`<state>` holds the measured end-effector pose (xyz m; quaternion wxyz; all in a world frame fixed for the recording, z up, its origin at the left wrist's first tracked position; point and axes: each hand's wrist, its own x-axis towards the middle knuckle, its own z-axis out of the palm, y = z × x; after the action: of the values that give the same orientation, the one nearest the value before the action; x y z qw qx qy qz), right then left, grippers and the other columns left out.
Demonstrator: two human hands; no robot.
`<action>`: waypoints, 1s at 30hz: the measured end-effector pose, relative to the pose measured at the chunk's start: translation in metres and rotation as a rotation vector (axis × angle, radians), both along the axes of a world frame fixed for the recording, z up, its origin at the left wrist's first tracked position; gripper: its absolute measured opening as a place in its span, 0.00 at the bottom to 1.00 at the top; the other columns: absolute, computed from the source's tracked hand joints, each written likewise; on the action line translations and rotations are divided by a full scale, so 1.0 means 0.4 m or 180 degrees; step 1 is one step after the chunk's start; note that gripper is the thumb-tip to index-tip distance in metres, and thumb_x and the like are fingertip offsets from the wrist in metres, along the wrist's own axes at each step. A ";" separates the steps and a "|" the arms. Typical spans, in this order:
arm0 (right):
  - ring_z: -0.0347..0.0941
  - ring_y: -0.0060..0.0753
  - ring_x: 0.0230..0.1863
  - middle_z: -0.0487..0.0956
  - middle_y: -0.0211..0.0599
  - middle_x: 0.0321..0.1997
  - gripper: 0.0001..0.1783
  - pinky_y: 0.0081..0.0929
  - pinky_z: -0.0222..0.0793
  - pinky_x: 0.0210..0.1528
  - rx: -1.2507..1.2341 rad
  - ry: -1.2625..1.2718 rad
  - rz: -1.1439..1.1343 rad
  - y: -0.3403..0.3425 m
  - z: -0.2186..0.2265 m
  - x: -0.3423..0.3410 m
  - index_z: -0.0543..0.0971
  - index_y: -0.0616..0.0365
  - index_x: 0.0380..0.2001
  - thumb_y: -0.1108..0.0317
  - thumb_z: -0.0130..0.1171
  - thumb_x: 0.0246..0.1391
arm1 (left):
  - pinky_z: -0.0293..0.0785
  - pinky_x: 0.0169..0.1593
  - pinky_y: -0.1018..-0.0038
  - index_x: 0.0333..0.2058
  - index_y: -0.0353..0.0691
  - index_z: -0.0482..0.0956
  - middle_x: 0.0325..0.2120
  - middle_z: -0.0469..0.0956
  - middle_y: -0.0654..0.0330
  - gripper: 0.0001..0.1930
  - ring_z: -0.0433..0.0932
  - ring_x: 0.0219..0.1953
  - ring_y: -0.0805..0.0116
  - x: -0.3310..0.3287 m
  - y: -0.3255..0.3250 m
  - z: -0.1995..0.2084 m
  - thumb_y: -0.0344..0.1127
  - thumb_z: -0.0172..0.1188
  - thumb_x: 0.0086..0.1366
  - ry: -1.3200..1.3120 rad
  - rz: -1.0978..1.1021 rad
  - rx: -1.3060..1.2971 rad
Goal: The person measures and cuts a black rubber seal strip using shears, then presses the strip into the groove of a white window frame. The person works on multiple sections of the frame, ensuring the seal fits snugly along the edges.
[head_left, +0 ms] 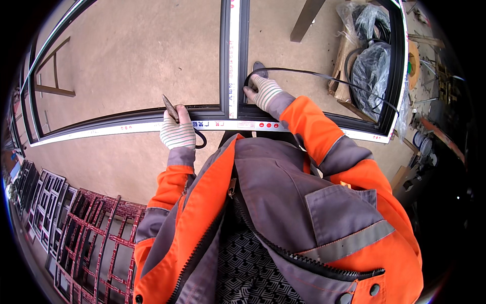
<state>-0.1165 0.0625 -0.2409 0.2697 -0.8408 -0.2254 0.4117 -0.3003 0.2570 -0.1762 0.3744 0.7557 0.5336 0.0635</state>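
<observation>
Both hands wear striped knit gloves over a window frame (pixel 233 61) with black inner edges and white film. My left hand (pixel 178 129) is closed at the near bar around a pointed metal tool (pixel 170 107). A black loop (pixel 202 139) sticks out below that hand, so it looks like a pair of scissors. Just right of the middle bar, my right hand (pixel 263 93) pinches a black rubber strip (pixel 298 71) against the frame. From there the strip arcs right, across the opening. A dark grey rounded thing (pixel 259 69) shows beyond those fingers; I cannot tell what it is.
Black coils in clear plastic bags (pixel 372 66) lie on the floor at the right, beside brown cardboard (pixel 341 68). Dark red lattice panels (pixel 96 243) stand at the lower left, near grey frames (pixel 45 207). A metal leg (pixel 306 20) shows through the right opening.
</observation>
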 end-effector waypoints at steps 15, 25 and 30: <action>0.81 0.47 0.35 0.83 0.49 0.31 0.17 0.39 0.75 0.39 -0.0203 0.0461 0.0372 0.000 -0.022 0.010 0.78 0.65 0.36 0.59 0.63 0.58 | 0.72 0.33 0.71 0.37 0.40 0.80 0.22 0.76 0.64 0.16 0.71 0.24 0.72 -0.005 0.002 -0.013 0.49 0.57 0.70 -0.0033 0.0031 -0.0006; 0.80 0.47 0.36 0.83 0.51 0.33 0.20 0.38 0.74 0.40 -0.0112 0.0645 0.0501 -0.015 -0.041 0.017 0.79 0.64 0.37 0.54 0.65 0.56 | 0.70 0.33 0.75 0.36 0.39 0.80 0.21 0.73 0.68 0.14 0.67 0.25 0.77 0.006 0.000 0.001 0.46 0.59 0.70 0.0083 0.0048 -0.0028; 0.80 0.52 0.37 0.83 0.53 0.34 0.23 0.41 0.75 0.42 -0.0148 0.0748 0.0735 -0.019 -0.061 0.016 0.80 0.62 0.38 0.51 0.65 0.56 | 0.70 0.33 0.75 0.36 0.40 0.79 0.22 0.72 0.68 0.14 0.67 0.25 0.77 0.010 -0.003 0.005 0.46 0.59 0.70 0.0146 0.0034 -0.0049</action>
<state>-0.1102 0.0550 -0.2651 0.2256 -0.7614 -0.2779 0.5405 -0.2964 0.2560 -0.1741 0.3675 0.7512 0.5466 0.0440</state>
